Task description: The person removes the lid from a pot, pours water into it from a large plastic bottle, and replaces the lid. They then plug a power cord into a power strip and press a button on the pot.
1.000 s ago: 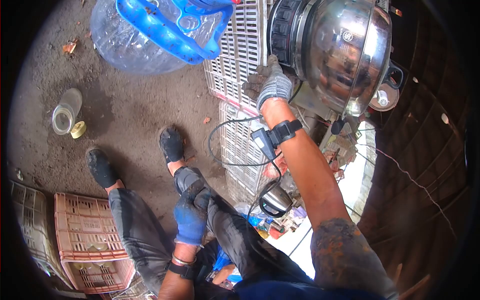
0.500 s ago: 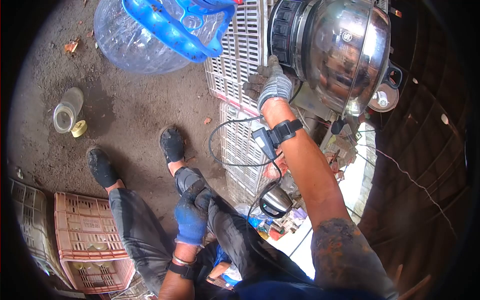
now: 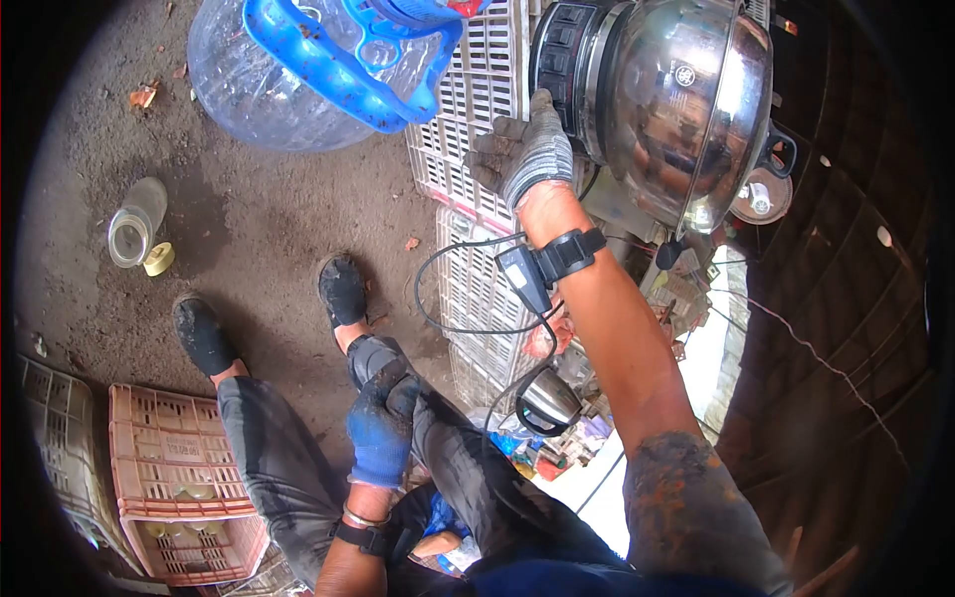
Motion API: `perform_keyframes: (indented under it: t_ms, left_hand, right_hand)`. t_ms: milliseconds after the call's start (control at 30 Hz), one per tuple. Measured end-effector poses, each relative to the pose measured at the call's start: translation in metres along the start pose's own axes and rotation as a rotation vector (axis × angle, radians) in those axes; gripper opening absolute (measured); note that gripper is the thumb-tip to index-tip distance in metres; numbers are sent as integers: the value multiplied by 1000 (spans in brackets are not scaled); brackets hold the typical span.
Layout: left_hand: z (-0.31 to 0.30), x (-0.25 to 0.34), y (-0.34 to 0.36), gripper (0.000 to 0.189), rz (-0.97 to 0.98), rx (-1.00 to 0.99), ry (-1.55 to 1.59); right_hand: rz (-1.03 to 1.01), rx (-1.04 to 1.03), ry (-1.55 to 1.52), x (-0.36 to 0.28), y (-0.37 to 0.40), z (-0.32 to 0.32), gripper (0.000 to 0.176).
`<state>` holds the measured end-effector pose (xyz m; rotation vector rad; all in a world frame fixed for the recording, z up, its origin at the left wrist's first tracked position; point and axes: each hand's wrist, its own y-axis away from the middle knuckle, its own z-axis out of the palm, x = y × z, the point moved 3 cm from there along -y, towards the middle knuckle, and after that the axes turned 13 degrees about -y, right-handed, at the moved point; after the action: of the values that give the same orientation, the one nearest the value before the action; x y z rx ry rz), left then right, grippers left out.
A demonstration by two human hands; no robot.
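Observation:
My right hand (image 3: 525,151), in a grey knit glove with dark-coated fingers, is at the black control panel (image 3: 559,68) of a cooker. One digit reaches up to the panel's lower edge and appears to touch it; the other fingers are spread to the left, holding nothing. A shiny steel pot (image 3: 662,114) with a lid and black side handle sits against the cooker. My left hand (image 3: 381,423), in a blue glove with dark-coated fingers, rests on my knee, its fingers lying along the trouser leg. Nothing shows in it.
White plastic crates (image 3: 477,119) stand beneath the cooker. A clear jug with a blue handle (image 3: 338,70) is at the upper left. A glass jar (image 3: 129,234) and yellow lid lie on the dirt floor. A steel kettle (image 3: 549,400), a looping black cable and a pink crate (image 3: 179,448) are nearby.
My right hand has shifted slightly, its extended digit reaching a little higher along the panel's edge, the other fingers more spread. My left hand stays on the knee.

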<state>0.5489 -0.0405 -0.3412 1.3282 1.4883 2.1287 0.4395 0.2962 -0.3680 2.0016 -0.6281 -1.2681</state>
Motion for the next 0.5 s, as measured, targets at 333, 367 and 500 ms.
perform_keyframes:
  t_ms: [333, 367, 500]
  left_hand:
    - [-1, -1, -1, 30, 11, 20, -19]
    - [-1, -2, -1, 30, 20, 25, -28]
    - [-3, 3, 0, 29, 33, 31, -55]
  right_hand:
    - [19, -32, -41, -2, 1, 4, 76]
    - [21, -41, -63, -4, 4, 4, 76]
    - [38, -99, -134, -8, 5, 6, 75]
